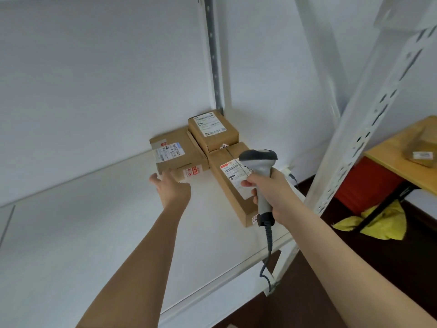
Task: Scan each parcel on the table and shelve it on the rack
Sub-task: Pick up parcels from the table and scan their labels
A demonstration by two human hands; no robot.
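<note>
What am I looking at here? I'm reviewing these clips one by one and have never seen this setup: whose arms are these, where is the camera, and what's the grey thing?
There is no machine here. A person wears a wide-angle camera on the head, so the single picture looks forward and down along their own two arms.

The right hand grips a grey barcode scanner by its handle; its coiled cable hangs down past the shelf edge.

The left hand is open, its fingers reaching to the front edge of the left parcel.

The white surface is a rack shelf. Three cardboard parcels sit on it, near the back corner: that left one, a small parcel behind, and a long parcel on the right, partly behind the scanner. All carry printed labels.

At far right stands a wooden table with another parcel, blurred.
</note>
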